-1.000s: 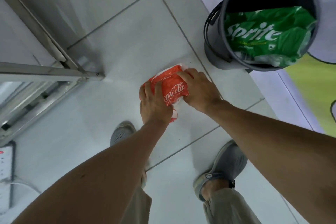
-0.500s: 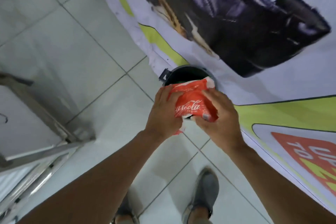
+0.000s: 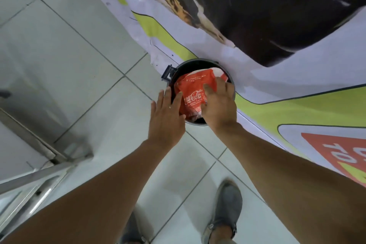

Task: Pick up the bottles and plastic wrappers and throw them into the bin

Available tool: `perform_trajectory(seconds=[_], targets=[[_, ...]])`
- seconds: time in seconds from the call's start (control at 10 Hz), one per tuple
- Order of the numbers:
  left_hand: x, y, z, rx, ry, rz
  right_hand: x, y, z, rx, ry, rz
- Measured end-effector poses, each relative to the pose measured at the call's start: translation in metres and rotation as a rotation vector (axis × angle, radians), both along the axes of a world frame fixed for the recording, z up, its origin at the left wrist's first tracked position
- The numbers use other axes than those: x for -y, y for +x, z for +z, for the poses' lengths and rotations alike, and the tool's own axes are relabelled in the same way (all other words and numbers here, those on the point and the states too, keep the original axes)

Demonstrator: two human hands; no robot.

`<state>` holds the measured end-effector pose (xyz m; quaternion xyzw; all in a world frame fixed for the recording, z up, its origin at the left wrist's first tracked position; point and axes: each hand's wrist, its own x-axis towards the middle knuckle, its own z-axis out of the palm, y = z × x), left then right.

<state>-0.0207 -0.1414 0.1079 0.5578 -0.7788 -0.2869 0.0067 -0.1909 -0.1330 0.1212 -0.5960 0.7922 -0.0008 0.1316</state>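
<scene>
A red wrapper (image 3: 195, 93) lies inside the bin (image 3: 231, 83), both hands spread open above it, left hand (image 3: 166, 117) and right hand (image 3: 218, 105) empty (no other litter visible), so this piece seems done.

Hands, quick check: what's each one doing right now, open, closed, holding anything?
Left hand: open, fingers spread, holding nothing, over the bin rim.
Right hand: open, palm down on the red Coca-Cola wrapper inside the bin; no closed grip visible.
</scene>
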Motion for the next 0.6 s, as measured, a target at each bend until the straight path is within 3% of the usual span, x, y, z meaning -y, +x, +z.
perform_trajectory(seconds=[0.1, 0.3, 0.5, 0.6], targets=[[-0.010, 0.024, -0.008, -0.003, 0.014, 0.026, 0.016, 0.004, -0.022, 0.104, 0.208, 0.034], [-0.008, 0.046, 0.001, 0.101, 0.130, -0.019, 0.033, -0.011, -0.020, -0.069, 0.439, 0.126], [0.012, 0.048, 0.077, 0.156, 0.131, -0.030, 0.020, -0.006, 0.067, -0.021, 0.358, 0.105], [0.021, 0.056, 0.148, 0.157, 0.063, -0.014, 0.005, 0.006, 0.135, 0.038, 0.274, 0.133]])
